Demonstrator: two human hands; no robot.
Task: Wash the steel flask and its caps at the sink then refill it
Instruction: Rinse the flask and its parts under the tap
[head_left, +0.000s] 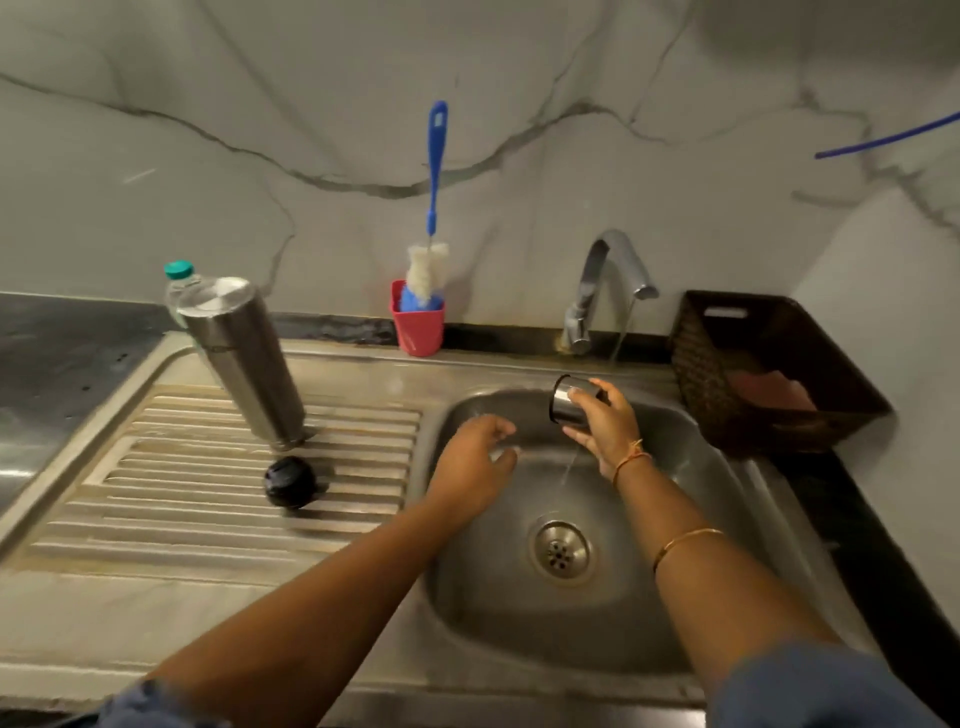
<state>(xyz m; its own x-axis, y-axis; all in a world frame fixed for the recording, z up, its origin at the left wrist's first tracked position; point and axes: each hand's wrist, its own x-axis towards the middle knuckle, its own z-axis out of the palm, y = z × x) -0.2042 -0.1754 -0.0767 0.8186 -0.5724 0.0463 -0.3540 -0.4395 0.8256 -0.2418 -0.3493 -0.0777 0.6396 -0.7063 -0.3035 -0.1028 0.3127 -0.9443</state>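
The steel flask (244, 358) stands upside down on the ribbed drainboard (156, 493), left of the sink basin (519, 623). Its black inner cap (290, 481) lies on the ribs just in front of it. My right hand (605, 428) grips the steel cup cap (569, 399), tilted on its side under the running tap (605, 291). Water streams off the cap into the basin. My left hand (475, 465) hovers over the basin's left side with fingers relaxed, holding nothing.
A red holder (418, 330) with a blue bottle brush (435, 171) stands against the marble wall. A plastic bottle (179, 283) with a green lid is behind the flask. A dark woven basket (769, 374) sits right of the tap. The drain (560, 552) lies mid-basin.
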